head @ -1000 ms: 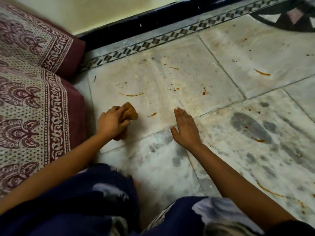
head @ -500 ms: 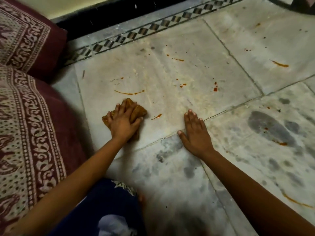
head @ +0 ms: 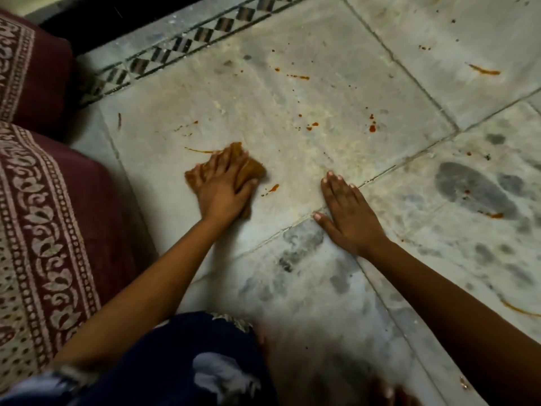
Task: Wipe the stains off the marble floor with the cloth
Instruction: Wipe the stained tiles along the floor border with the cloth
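**Cloth pressed down, first streak at the fingertips**

Nearest the camera is a knee in dark blue fabric [head: 190,361], with both bare forearms reaching out past it. The right hand [head: 348,212] lies flat on the marble floor [head: 322,92], fingers straight and close together, holding nothing. I judge it to be a prop for body weight. Near it, on the left, the left hand [head: 222,186] presses the brown cloth [head: 253,171] onto the floor. Its fingers are stretched and slightly apart across the bunched fabric, and the thumb lies along the right edge. The cloth sits on the pale slab with its far-left corner touching one end of an orange streak [head: 199,150]. An orange spot [head: 273,188] lies just to its right.

The step in hand looks like the wiping stroke itself. To do it well, keep the palm's weight over the cloth and push along the streak's length rather than across it, so it lifts instead of smearing. Then sweep back for the spot, and turn the cloth to a fresh face once it loads up.

By count there are two hands, one cloth and two maroon patterned cushions [head: 44,230] on the left. I count four orange streaks, the farthest at the far right [head: 484,70]. The small splashes [head: 311,126] mid-slab are too fine to number. A checkered border strip [head: 190,45] runs beyond them.
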